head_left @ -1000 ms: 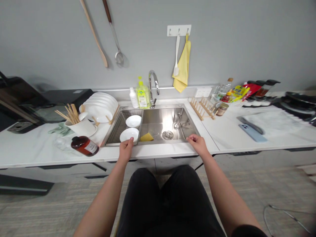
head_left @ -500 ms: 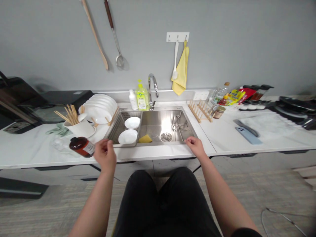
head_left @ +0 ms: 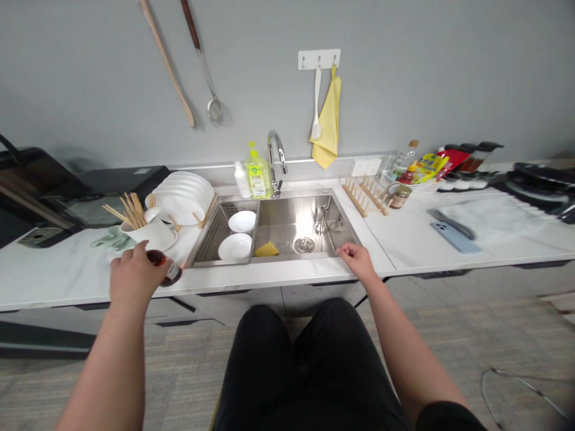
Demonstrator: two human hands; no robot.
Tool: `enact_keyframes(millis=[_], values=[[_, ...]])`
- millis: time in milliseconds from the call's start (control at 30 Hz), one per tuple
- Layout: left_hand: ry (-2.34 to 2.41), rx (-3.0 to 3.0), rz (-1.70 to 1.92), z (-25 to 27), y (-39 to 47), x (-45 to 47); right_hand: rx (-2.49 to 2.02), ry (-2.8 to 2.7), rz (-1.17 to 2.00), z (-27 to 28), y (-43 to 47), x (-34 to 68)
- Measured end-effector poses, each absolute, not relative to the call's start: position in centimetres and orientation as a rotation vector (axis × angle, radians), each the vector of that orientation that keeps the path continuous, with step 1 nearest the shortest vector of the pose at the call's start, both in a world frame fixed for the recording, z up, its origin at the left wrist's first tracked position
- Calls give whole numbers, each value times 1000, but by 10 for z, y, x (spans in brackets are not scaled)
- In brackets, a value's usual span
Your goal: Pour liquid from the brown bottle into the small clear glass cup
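My left hand [head_left: 137, 275] is closed round the cap end of a brown bottle [head_left: 164, 266] with a white label, at the counter's front edge; my fingers hide the cap. My right hand [head_left: 357, 260] rests at the front right corner of the steel sink [head_left: 291, 209], its fingers curled together with nothing seen in them. Two white bowls [head_left: 236, 246] sit in the wire basket [head_left: 211, 233] on the sink's left side. Beside the basket a yellow sponge or cloth [head_left: 266, 249] lies in the sink.
Left of the sink are a rack of white plates [head_left: 188, 191] and a white pot [head_left: 148, 232] holding chopsticks. Behind it stand a faucet [head_left: 275, 155] and a yellow-green soap bottle [head_left: 257, 176]. To the right are a wooden rack [head_left: 366, 194] and a phone [head_left: 454, 237].
My left hand has moved left from beside the brown bottle and closed over its cap end. The bottle has shifted slightly right. My right hand stays at the sink corner.
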State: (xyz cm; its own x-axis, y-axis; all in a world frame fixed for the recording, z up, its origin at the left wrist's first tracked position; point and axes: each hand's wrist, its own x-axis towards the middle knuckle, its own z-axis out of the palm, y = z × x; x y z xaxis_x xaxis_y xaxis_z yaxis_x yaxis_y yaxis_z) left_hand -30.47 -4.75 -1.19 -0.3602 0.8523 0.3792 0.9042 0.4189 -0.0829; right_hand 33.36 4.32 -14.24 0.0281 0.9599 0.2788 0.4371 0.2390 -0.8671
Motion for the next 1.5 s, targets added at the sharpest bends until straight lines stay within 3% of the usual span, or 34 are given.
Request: enact_keyframes(millis=[200,433,667,933,1200,1500], values=[[-2525,-1407,-558,-20,-56,-305,-1328,-1568,700,-140,42,333],[-2540,-1358,-690,-6,-87,-273,-1323,-1554,679,-136,40,331],[-2292,-2162,-1099,-2,-68,-132,-1052,-1736,824,-125,26,305],[-1864,-2689,-1133,-19,-29,7,-676,-1853,1118,-119,16,215],[-1548,-2878,-1345,-31,-17,6,-816,-1725,1077,-128,16,203],[-1650,-2967,-1438,-26,4,-6,-876,-1706,1071,-127,20,199]])
